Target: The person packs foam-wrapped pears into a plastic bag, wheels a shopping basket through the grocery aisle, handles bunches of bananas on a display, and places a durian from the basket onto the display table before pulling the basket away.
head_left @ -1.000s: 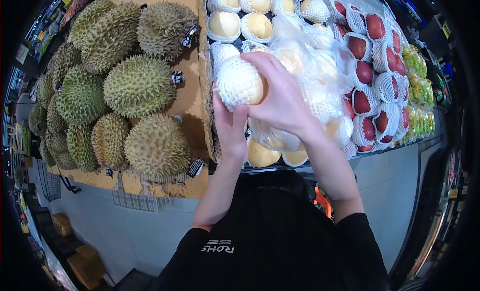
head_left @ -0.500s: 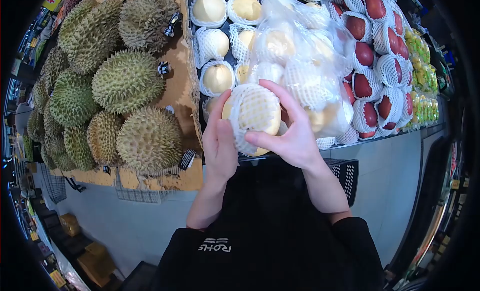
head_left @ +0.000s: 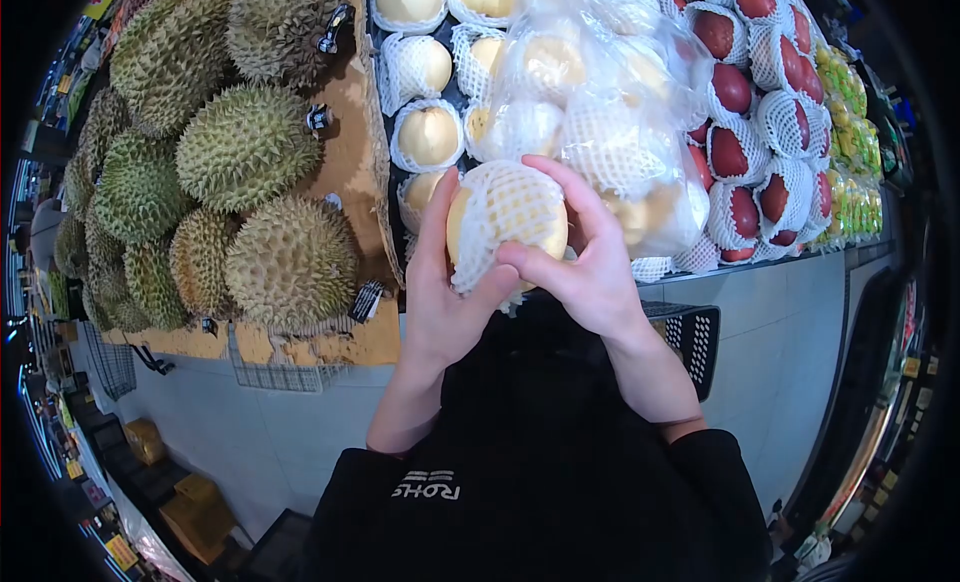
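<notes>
A round, pale yellow pear (head_left: 459, 227) is held up between my two hands, in front of the fruit display. A white foam net (head_left: 508, 197) covers its top and front, with a loose edge hanging at the lower left. My left hand (head_left: 442, 307) grips the left side, thumb across the lower front. On the right, my right hand (head_left: 597, 282) wraps the fruit, its thumb pressing the net near the left thumb. Both palms hide part of the pear's sides. Just beyond lies a clear plastic bag (head_left: 625, 132) containing several netted pears.
Spiky durians (head_left: 250, 147) are heaped on cardboard at the left. More netted pears (head_left: 428, 137) sit in rows behind my hands. Netted dark red fruits (head_left: 730, 152) fill the right side. A black perforated basket (head_left: 692, 342) is beside my right forearm.
My left thumb has moved right and down onto the front of the foam net, close to the right thumb. The net's lower edge hangs looser. The view has shifted slightly.
</notes>
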`<control>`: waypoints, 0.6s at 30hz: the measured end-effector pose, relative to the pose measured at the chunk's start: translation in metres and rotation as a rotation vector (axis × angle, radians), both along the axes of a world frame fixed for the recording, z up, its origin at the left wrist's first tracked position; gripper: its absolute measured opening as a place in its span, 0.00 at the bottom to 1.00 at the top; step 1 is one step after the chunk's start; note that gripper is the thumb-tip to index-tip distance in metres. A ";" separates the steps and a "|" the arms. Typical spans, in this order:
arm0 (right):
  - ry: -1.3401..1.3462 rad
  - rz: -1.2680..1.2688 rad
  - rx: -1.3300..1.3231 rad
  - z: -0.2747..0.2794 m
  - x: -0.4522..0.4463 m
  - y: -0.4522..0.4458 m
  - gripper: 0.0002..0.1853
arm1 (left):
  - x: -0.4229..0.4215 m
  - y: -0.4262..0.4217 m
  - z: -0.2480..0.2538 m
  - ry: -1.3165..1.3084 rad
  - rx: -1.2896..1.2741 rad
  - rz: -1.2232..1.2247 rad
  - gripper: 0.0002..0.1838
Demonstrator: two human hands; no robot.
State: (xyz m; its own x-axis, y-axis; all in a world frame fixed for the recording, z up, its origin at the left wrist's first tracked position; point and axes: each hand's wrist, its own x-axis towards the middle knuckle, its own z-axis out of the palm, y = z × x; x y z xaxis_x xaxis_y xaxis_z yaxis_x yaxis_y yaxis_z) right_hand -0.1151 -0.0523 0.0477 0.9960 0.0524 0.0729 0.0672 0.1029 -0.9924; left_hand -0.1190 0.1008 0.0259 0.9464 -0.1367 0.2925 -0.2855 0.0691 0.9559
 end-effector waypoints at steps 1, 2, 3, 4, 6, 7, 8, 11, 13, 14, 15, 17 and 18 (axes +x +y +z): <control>0.013 0.006 0.009 0.000 -0.001 -0.001 0.41 | -0.001 0.000 -0.001 0.021 -0.046 -0.006 0.41; 0.026 0.013 0.017 -0.001 -0.002 -0.001 0.41 | -0.003 0.001 -0.001 0.043 -0.092 -0.011 0.39; 0.028 0.016 0.017 -0.003 -0.002 -0.001 0.41 | -0.005 0.002 -0.001 0.045 -0.093 -0.008 0.39; 0.029 0.013 0.029 -0.006 -0.003 -0.001 0.41 | -0.006 0.005 -0.002 0.074 -0.065 0.003 0.37; 0.033 0.010 0.042 -0.008 -0.006 0.000 0.41 | -0.008 0.010 -0.005 0.107 -0.037 0.014 0.34; 0.051 0.019 0.067 -0.009 -0.007 0.001 0.40 | -0.009 0.013 -0.008 0.104 -0.036 0.010 0.33; 0.070 0.028 0.092 -0.009 -0.009 0.002 0.40 | -0.010 0.015 -0.011 0.102 -0.034 0.006 0.32; 0.082 0.063 0.103 -0.012 -0.012 0.004 0.38 | -0.014 0.016 -0.011 0.053 0.012 0.029 0.31; 0.098 0.073 0.107 -0.012 -0.013 0.005 0.37 | -0.016 0.022 -0.015 0.048 0.056 0.042 0.32; 0.110 0.081 0.112 -0.012 -0.014 0.007 0.36 | -0.017 0.025 -0.016 0.039 0.101 0.053 0.32; 0.112 0.085 0.113 -0.012 -0.015 0.009 0.36 | -0.017 0.027 -0.017 0.041 0.102 0.057 0.32; 0.155 0.103 0.183 -0.012 -0.017 0.013 0.32 | -0.017 0.030 -0.018 0.013 0.096 0.039 0.34; 0.157 0.106 0.183 -0.014 -0.018 0.014 0.32 | -0.018 0.031 -0.016 0.015 0.096 0.042 0.34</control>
